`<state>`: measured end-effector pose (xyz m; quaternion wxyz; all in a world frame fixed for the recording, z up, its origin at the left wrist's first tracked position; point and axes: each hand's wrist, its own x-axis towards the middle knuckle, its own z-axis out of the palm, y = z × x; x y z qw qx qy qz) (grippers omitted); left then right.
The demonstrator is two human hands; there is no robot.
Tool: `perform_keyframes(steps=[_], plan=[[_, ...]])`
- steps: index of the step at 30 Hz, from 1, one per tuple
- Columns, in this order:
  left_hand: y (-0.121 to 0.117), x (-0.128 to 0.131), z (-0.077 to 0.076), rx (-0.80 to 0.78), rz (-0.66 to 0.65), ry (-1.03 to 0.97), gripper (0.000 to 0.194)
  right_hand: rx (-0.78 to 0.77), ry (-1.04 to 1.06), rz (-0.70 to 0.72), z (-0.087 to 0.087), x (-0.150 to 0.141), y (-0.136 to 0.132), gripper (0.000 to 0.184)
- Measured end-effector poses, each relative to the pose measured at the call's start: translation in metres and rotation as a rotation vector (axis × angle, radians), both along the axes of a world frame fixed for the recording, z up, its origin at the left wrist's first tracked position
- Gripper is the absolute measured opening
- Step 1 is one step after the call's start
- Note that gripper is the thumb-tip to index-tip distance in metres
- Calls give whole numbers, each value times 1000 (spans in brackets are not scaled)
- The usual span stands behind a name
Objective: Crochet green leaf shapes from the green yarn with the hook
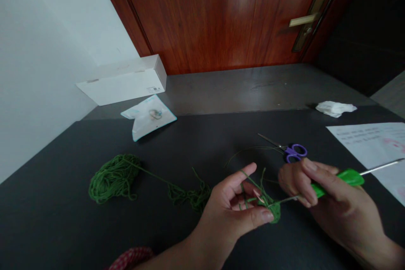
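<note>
Right hand [329, 190] sits near the lens; fingers curled snugly round a bright green plastic-handled metal tool [351, 177], no gap in the grip; slim metal shafts stick out at both ends. Left hand [232, 211] pinches a small rounded green yarn piece [276, 211] between thumb and fingers, index raised, strands looped over the fingers; inner shaft tip meets the piece; too small and blurred to say whether it has a loop.

Main risks: loop could slip off if the tip turns or the pinch slackens; tip could split a strand or prick a finger behind the piece; outer shaft, pointing over the white printed paper sheet [354, 132], could jab or catch.

Feed side: loose green yarn tangle [190, 196] beside the left wrist; strand on to a plump oval green yarn skein [114, 177] on the matte black tabletop [63, 219]; tangle could knot and make tension uneven. Purple-handled metal scissors [294, 151] just beyond the right hand, thin dark thread [249, 148] at the blades; a stray knuckle could drag both.
</note>
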<state>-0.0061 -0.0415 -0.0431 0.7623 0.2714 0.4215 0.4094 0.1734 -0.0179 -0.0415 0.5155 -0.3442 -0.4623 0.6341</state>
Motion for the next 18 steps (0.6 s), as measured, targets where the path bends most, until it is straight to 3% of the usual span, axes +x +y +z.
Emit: perform_keyframes(steps=[13,18], plan=[[0,0,-1,54,92,81,71,341,-270,-77,-2,5,-23,43],[-1,2,0,40,121,91,68,311,-235,-85,-5,3,-23,43]])
